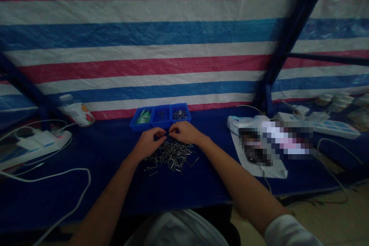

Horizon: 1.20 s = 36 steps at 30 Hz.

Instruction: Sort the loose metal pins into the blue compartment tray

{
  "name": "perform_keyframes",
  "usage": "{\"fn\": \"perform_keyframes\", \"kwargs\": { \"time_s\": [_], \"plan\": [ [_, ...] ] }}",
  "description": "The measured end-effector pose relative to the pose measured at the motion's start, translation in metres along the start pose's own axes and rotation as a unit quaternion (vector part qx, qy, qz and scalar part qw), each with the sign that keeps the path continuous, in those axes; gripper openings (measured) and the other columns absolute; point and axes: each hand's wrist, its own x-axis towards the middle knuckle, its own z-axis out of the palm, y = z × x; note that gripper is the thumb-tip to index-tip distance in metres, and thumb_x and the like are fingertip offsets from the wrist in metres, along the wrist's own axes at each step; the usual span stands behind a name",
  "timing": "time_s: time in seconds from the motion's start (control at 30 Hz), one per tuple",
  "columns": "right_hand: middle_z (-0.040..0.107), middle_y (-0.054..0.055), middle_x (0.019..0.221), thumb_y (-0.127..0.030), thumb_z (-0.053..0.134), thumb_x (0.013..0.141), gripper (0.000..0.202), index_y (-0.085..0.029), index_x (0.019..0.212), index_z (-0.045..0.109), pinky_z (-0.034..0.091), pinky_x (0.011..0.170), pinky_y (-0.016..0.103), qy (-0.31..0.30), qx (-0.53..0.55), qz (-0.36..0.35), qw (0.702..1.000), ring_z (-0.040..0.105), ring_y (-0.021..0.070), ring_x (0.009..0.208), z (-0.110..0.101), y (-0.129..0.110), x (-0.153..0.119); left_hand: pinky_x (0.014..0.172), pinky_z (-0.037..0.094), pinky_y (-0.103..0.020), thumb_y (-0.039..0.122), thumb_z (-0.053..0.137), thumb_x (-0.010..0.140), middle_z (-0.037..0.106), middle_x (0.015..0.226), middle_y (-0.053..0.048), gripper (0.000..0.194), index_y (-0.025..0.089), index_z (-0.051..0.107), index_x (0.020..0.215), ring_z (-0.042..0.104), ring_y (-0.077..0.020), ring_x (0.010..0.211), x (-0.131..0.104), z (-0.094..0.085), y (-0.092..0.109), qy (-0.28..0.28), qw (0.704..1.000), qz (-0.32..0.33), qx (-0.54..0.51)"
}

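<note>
A loose pile of small metal screw-like pieces [175, 157] lies on the dark blue table. At its far edge, my left hand [150, 141] has its thumb and fingers curled together; what they hold, if anything, is too small to make out. Close beside it, my right hand [184, 132] is pinched, its fingertips near those of the left. Behind the hands stands a blue tray [151, 118] with three compartments: a green and white packet [144, 116] on the left, a few metal pieces [161, 114] in the middle, several more [180, 114] on the right.
Power strips [37, 146] with white cables and a bottle [79, 114] occupy the left. On the right are a white bag [245, 123], blurred-out items, another power strip [336, 127] and several small jars [340, 102]. Striped sheeting [173, 61] hangs behind, between blue frame bars.
</note>
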Motion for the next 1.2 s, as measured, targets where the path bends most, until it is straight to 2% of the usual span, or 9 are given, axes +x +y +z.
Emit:
{"fn": "perform_keyframes", "kwargs": {
  "time_s": [0.1,0.2,0.4,0.57,0.8,0.97,1.2],
  "plan": [
    [0.072,0.006,0.097,-0.024,0.062,0.084,0.021,-0.021,0.101,0.075,0.044,0.077,0.028,-0.070,-0.077,-0.051,0.993,0.064,0.0195,0.091,0.005,-0.002,-0.004,0.075,0.051,-0.030,0.031,0.063,0.080,0.074,0.089,-0.003,0.017,0.021,0.071,0.091,0.067,-0.0203,0.083,-0.001,0.002,-0.002,-0.054,0.998,0.019,0.018],
    [0.072,0.007,0.102,-0.021,0.059,0.086,0.023,-0.020,0.102,0.075,0.044,0.079,0.029,-0.096,-0.098,-0.062,0.989,0.065,0.0201,0.094,0.008,-0.005,-0.005,0.076,0.050,-0.029,0.029,0.061,0.082,0.074,0.089,-0.002,0.016,0.021,0.071,0.092,0.067,-0.0195,0.083,-0.001,0.003,-0.005,-0.080,0.996,0.029,0.029],
    [0.072,0.007,0.102,-0.020,0.057,0.087,0.023,-0.020,0.100,0.075,0.045,0.078,0.029,-0.091,-0.121,-0.046,0.987,0.065,0.0203,0.094,0.009,-0.009,-0.004,0.072,0.048,-0.028,0.023,0.059,0.080,0.073,0.084,-0.001,0.016,0.021,0.071,0.090,0.066,-0.0180,0.078,-0.001,0.005,-0.004,-0.093,0.995,0.018,0.012],
    [0.072,0.008,0.104,-0.024,0.057,0.087,0.023,-0.020,0.101,0.075,0.045,0.076,0.029,-0.089,-0.133,-0.030,0.987,0.066,0.0218,0.096,0.010,-0.013,-0.005,0.071,0.049,-0.027,0.021,0.058,0.078,0.073,0.081,-0.001,0.016,0.020,0.070,0.088,0.066,-0.0172,0.075,-0.001,0.005,-0.003,-0.079,0.997,0.008,-0.008],
    [0.072,0.009,0.102,-0.025,0.054,0.089,0.025,-0.022,0.102,0.075,0.046,0.074,0.029,-0.089,-0.156,-0.025,0.983,0.067,0.0222,0.094,0.012,-0.019,-0.007,0.071,0.050,-0.028,0.022,0.060,0.077,0.074,0.082,-0.002,0.015,0.020,0.069,0.089,0.068,-0.0186,0.078,0.000,0.007,-0.007,-0.079,0.996,-0.012,-0.027],
    [0.070,0.010,0.106,-0.031,0.055,0.090,0.025,-0.021,0.105,0.073,0.048,0.076,0.031,-0.094,-0.179,-0.013,0.979,0.067,0.0244,0.097,0.012,-0.026,-0.009,0.072,0.052,-0.029,0.026,0.060,0.078,0.074,0.082,-0.003,0.015,0.020,0.069,0.088,0.068,-0.0196,0.077,0.000,0.008,-0.007,-0.072,0.997,-0.015,-0.039],
    [0.068,0.010,0.109,-0.024,0.046,0.093,0.026,-0.019,0.103,0.070,0.049,0.078,0.031,-0.085,-0.173,0.040,0.980,0.065,0.0217,0.097,0.015,-0.031,-0.009,0.079,0.054,-0.032,0.028,0.056,0.082,0.075,0.092,-0.004,0.021,0.020,0.067,0.097,0.070,-0.0207,0.085,-0.001,0.008,-0.009,-0.077,0.995,-0.039,-0.057]
  ]
}}
